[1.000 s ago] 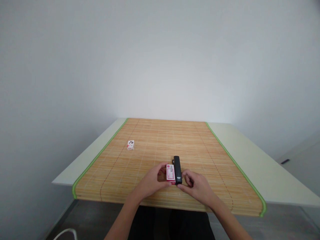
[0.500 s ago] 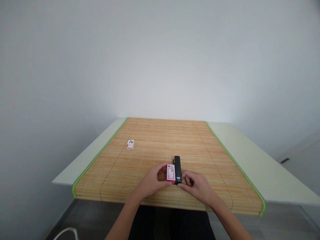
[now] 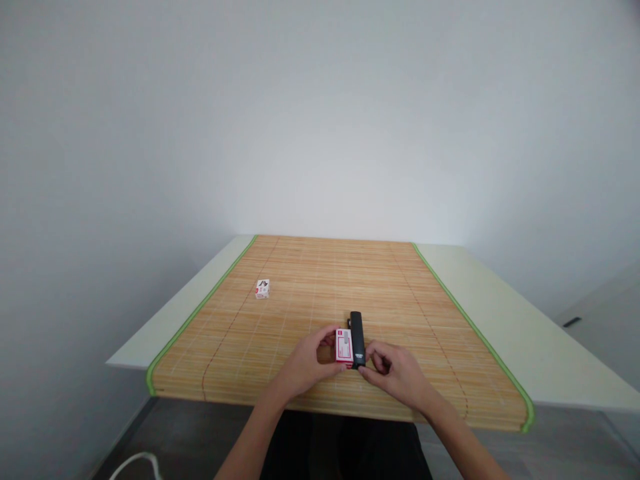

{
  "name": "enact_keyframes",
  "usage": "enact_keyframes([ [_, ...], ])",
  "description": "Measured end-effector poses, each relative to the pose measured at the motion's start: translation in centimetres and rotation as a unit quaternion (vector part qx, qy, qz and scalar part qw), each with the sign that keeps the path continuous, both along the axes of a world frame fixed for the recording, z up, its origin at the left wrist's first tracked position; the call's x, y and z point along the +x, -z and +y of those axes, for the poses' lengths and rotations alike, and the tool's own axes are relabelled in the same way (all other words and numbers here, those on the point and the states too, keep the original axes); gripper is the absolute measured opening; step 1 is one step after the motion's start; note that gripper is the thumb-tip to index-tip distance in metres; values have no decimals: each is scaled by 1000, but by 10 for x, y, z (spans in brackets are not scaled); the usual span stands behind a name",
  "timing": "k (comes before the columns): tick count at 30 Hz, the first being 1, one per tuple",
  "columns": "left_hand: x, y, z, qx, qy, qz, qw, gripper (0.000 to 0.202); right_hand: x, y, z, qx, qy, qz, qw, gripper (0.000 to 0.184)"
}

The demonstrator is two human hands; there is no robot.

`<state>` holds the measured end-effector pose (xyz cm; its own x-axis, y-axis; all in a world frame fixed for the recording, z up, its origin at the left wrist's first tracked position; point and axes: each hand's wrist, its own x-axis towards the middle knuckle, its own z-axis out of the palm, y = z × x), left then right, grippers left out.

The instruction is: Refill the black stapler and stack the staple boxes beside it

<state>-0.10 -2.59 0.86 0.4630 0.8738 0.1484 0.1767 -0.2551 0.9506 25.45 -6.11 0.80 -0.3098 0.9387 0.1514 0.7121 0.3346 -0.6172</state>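
Note:
A small red-and-white box (image 3: 343, 345) stands on the bamboo mat near its front edge. My left hand (image 3: 309, 359) has its thumb at the near end of the box and its fingers at the far left side. Against the box's right side lies a black stapler (image 3: 357, 337), its length pointing away from me. My right hand (image 3: 395, 375) is at the stapler's near end, with thumb and curled index finger touching its right side and corner. The remaining right fingers are folded in. What lies under the stapler is hidden.
Farther off to the left, a small white box (image 3: 263, 289) with black and red print sits on the bamboo mat (image 3: 320, 267). The mat has green edging and covers the middle of a white table (image 3: 510, 313). Behind stands a plain wall.

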Motion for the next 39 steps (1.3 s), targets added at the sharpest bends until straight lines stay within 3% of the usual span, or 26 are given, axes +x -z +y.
enact_keyframes([
  [5, -7, -2, -1, -8, -14, 23, 1000, 110, 4, 4, 1, -17, 14, 20, 1000, 24],
  [7, -20, -5, 7, -3, -49, 38, 998, 105, 5, 4, 1, -23, 19, 27, 999, 29],
  [10, -57, -11, 37, 36, -188, 68, 979, 64, 5, 3, 0, -26, 19, 31, 999, 31],
  [13, -106, -16, 81, 97, -361, 156, 914, 55, 5, 1, -1, -30, 20, 27, 999, 31],
  [15, -135, -18, 107, 107, -368, 223, 896, 67, 4, 0, -1, -32, 22, 27, 999, 31],
  [17, -153, -20, 125, 101, -338, 246, 903, 75, 4, 0, -1, -32, 23, 28, 999, 30],
  [20, -162, -19, 139, 78, -296, 242, 921, 75, 3, 1, 0, -30, 25, 25, 999, 30],
  [28, -131, -10, 148, 43, -230, 196, 952, 54, 2, 2, 2, -27, 32, -2, 999, 34],
  [33, -77, 2, 140, 40, -185, 149, 970, 50, 2, 4, 3, -19, 33, -18, 999, 35],
  [39, -6, 14, 109, 34, -119, 101, 987, 44, -2, 5, 3, 9, 39, -53, 998, 38],
])
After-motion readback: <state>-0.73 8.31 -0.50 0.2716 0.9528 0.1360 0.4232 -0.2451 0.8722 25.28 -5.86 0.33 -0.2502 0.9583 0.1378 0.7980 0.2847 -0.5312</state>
